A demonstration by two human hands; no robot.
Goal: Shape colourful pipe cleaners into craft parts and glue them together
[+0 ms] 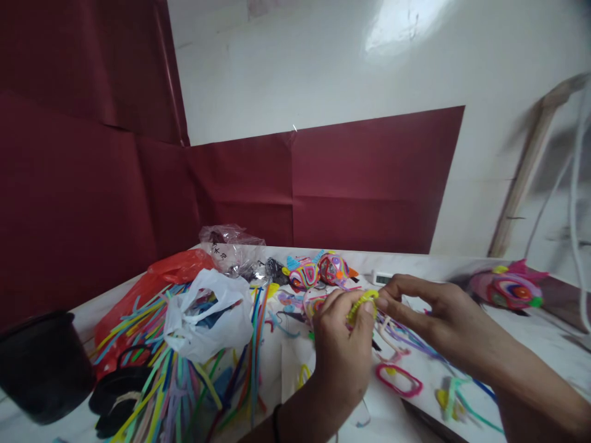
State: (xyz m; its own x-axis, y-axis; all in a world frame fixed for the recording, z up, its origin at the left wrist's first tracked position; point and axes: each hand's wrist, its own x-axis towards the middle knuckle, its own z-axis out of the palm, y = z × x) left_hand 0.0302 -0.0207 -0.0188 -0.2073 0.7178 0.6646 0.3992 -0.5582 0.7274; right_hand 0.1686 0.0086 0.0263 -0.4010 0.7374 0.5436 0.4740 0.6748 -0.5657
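Note:
Between finger and thumb, my left hand [344, 344] grips a yellow pipe cleaner [368, 300] bent into a tight loop. My right hand [427, 314] pinches the right end of that same yellow piece, its thumb and forefinger pressed together. Behind my left hand, part of a colourful coiled piece [314, 306] shows, mostly covered. Below the hands lies a magenta pipe cleaner loop [399, 380] on the white table. A mint green twisted piece [455, 394] rests to its right, and purple pipe cleaners [406, 337] lie under my right hand.
Bundles of coloured pipe cleaners [178, 394] spread at left beside a white plastic bag [207, 326], a red bag [173, 269] and a black bin [44, 369]. Colourful fish-like figures [303, 275] stand at the back, another [508, 288] at right. A small white digital display [381, 279] sits behind my hands.

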